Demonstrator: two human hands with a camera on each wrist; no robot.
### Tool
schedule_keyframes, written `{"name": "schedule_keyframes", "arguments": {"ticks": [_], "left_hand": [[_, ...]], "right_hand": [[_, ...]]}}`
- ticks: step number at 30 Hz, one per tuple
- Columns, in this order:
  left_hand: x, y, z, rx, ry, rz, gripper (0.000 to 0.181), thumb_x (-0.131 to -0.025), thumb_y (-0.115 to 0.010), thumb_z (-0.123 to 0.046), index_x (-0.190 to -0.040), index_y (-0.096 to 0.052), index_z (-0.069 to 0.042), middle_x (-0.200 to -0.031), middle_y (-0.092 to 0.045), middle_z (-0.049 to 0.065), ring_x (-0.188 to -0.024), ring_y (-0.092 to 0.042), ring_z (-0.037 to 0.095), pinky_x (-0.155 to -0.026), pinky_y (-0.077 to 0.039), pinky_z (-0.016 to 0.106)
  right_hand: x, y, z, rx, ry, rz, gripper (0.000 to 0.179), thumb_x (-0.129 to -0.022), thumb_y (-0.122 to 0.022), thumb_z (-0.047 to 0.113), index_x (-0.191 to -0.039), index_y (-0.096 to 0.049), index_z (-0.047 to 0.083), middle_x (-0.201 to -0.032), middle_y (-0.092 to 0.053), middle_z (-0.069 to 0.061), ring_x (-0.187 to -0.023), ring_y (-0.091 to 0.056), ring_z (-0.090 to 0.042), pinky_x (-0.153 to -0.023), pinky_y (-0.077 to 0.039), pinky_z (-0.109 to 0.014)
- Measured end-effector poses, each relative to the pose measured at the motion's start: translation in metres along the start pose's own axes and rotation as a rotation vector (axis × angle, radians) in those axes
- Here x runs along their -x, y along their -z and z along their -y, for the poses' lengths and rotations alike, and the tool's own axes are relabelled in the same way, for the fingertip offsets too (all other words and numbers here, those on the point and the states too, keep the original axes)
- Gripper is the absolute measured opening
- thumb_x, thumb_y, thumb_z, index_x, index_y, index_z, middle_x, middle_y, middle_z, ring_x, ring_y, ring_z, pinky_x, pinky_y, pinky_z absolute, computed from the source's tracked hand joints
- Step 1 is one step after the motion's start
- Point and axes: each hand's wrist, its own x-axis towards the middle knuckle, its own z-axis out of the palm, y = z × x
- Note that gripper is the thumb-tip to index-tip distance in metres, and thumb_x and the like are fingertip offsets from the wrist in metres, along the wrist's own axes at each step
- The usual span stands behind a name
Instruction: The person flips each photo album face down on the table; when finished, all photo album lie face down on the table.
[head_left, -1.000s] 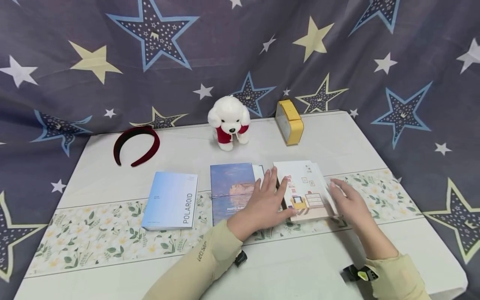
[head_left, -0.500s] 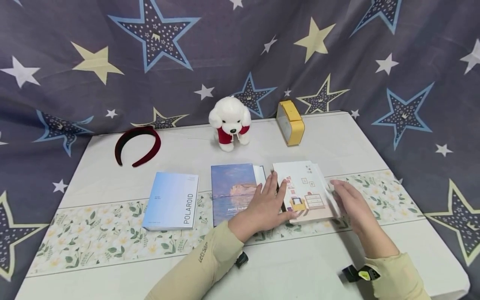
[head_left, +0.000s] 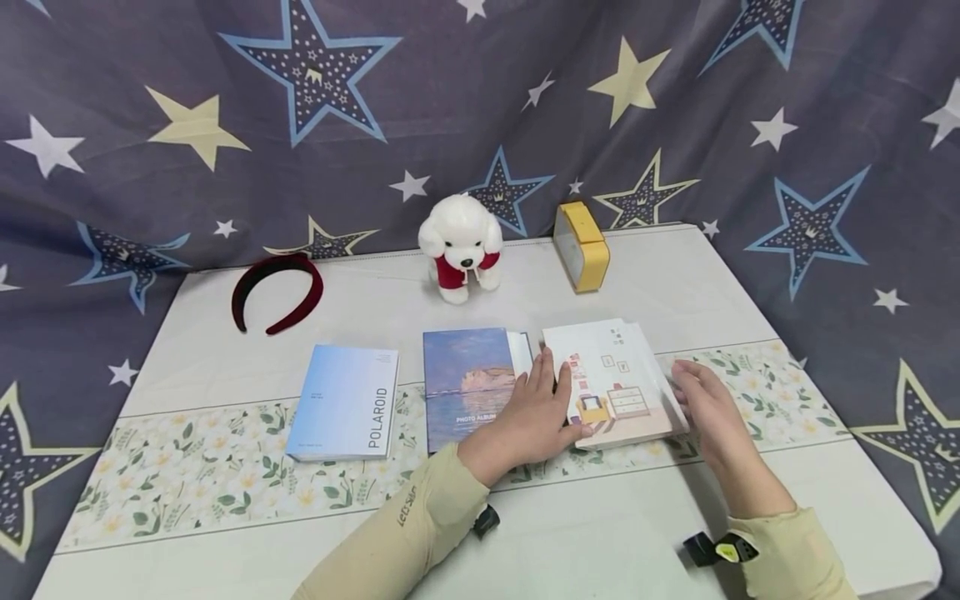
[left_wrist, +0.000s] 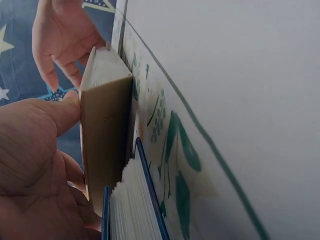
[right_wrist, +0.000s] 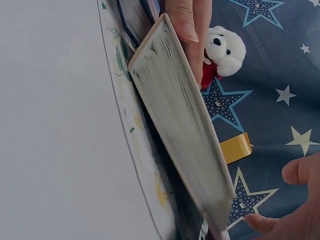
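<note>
A thick white album (head_left: 618, 379) with a drawn room on its cover lies at the right of the row. My left hand (head_left: 528, 412) touches its left edge, fingers extended, the thumb at the near corner. In the left wrist view, the thumb (left_wrist: 67, 110) meets the edge of the album's tan spine (left_wrist: 107, 127). My right hand (head_left: 716, 417) is beside the album's right edge, fingers loosely bent. In the right wrist view, its thumb and a finger are spread beyond the album's end, and a dark gap shows under the album's page block (right_wrist: 175, 105).
A blue photo album (head_left: 468, 375) lies under and beside my left hand, with a POLAROID album (head_left: 345, 400) further left. Behind stand a dark red headband (head_left: 296, 312), a white plush dog (head_left: 459, 242) and a yellow box-shaped object (head_left: 583, 246), before a starry curtain (head_left: 480, 83).
The white album has turned slightly, its near right corner shifting right and its left edge coming closer to my left hand. My right hand has moved a little to the right.
</note>
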Motion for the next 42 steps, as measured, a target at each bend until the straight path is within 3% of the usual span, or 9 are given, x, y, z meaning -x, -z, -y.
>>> {"name": "schedule_keyframes", "arguments": {"ticks": [6, 15, 25, 28, 30, 33, 34, 36, 42], "left_hand": [[0.002, 0.0, 0.0, -0.001, -0.003, 0.001, 0.085, -0.099, -0.039, -0.058, -0.157, -0.005, -0.006, -0.158, 0.017, 0.024, -0.146, 0.013, 0.033, -0.119, -0.009, 0.045], [0.0, -0.001, 0.003, 0.032, -0.026, -0.014, 0.084, -0.098, -0.042, -0.058, -0.157, -0.008, -0.008, -0.159, 0.016, 0.023, -0.147, 0.013, 0.03, -0.119, -0.013, 0.041], [-0.003, -0.001, 0.004, -0.002, -0.022, -0.026, 0.084, -0.098, -0.044, -0.057, -0.157, -0.011, -0.007, -0.16, 0.005, 0.025, -0.148, 0.002, 0.032, -0.118, -0.017, 0.04], [-0.004, -0.001, 0.003, -0.001, -0.018, -0.039, 0.083, -0.098, -0.044, -0.056, -0.156, -0.015, -0.003, -0.159, -0.002, 0.026, -0.148, -0.004, 0.033, -0.117, -0.018, 0.04], [-0.004, -0.002, 0.002, 0.035, -0.024, -0.036, 0.084, -0.099, -0.043, -0.056, -0.155, -0.015, -0.001, -0.159, -0.003, 0.026, -0.148, -0.004, 0.033, -0.117, -0.019, 0.04], [-0.003, -0.003, 0.002, 0.132, -0.033, -0.02, 0.087, -0.098, -0.043, -0.058, -0.155, -0.01, 0.0, -0.16, 0.002, 0.023, -0.148, 0.0, 0.031, -0.117, -0.018, 0.039], [-0.002, -0.004, 0.002, 0.167, -0.036, -0.014, 0.088, -0.098, -0.042, -0.059, -0.155, -0.008, 0.0, -0.16, 0.004, 0.022, -0.148, 0.002, 0.03, -0.117, -0.017, 0.04], [-0.001, -0.004, 0.002, 0.242, -0.045, -0.016, 0.09, -0.097, -0.043, -0.06, -0.155, -0.006, -0.002, -0.16, 0.006, 0.021, -0.148, 0.003, 0.03, -0.117, -0.016, 0.041], [-0.001, -0.003, 0.004, 0.475, -0.081, -0.076, 0.095, -0.092, -0.051, -0.062, -0.158, 0.0, -0.016, -0.161, 0.001, 0.019, -0.148, -0.004, 0.03, -0.114, -0.023, 0.052]], "right_hand": [[0.016, 0.0, 0.02, -0.073, -0.012, 0.064, 0.086, -0.096, -0.041, 0.063, -0.157, -0.01, 0.011, -0.154, -0.026, -0.023, -0.141, -0.027, -0.041, -0.113, -0.021, -0.058], [0.052, 0.005, 0.067, -0.104, 0.017, 0.162, 0.081, -0.101, -0.039, 0.051, -0.155, -0.006, 0.0, -0.155, -0.02, -0.029, -0.143, -0.022, -0.044, -0.115, -0.018, -0.054], [0.059, 0.009, 0.075, -0.176, 0.075, 0.178, 0.076, -0.103, -0.043, 0.044, -0.155, -0.011, 0.0, -0.161, -0.007, -0.019, -0.148, -0.005, -0.035, -0.117, -0.003, -0.05], [0.062, 0.008, 0.078, -0.14, 0.123, 0.187, 0.074, -0.102, -0.047, 0.042, -0.156, -0.014, 0.004, -0.161, -0.012, -0.019, -0.147, -0.015, -0.033, -0.118, -0.013, -0.045], [0.065, 0.006, 0.081, -0.113, 0.184, 0.208, 0.07, -0.102, -0.049, 0.037, -0.156, -0.018, 0.004, -0.157, -0.021, -0.022, -0.139, -0.035, -0.028, -0.112, -0.031, -0.035], [0.068, 0.002, 0.082, -0.098, 0.301, 0.282, 0.066, -0.102, -0.053, 0.023, -0.156, -0.02, 0.006, -0.148, -0.033, -0.027, -0.117, -0.053, -0.012, -0.091, -0.048, -0.022], [0.069, 0.001, 0.081, -0.102, 0.34, 0.317, 0.066, -0.101, -0.054, 0.017, -0.156, -0.018, 0.007, -0.146, -0.035, -0.028, -0.112, -0.054, -0.007, -0.085, -0.05, -0.02], [0.068, -0.001, 0.079, -0.103, 0.403, 0.383, 0.073, -0.098, -0.056, 0.008, -0.158, -0.014, 0.012, -0.146, -0.035, -0.03, -0.113, -0.054, -0.004, -0.085, -0.05, -0.021], [0.066, -0.006, 0.074, -0.108, 0.49, 0.549, 0.102, -0.088, -0.065, -0.004, -0.158, 0.0, 0.029, -0.158, -0.015, -0.022, -0.122, -0.052, -0.022, -0.09, -0.05, -0.031]]}}
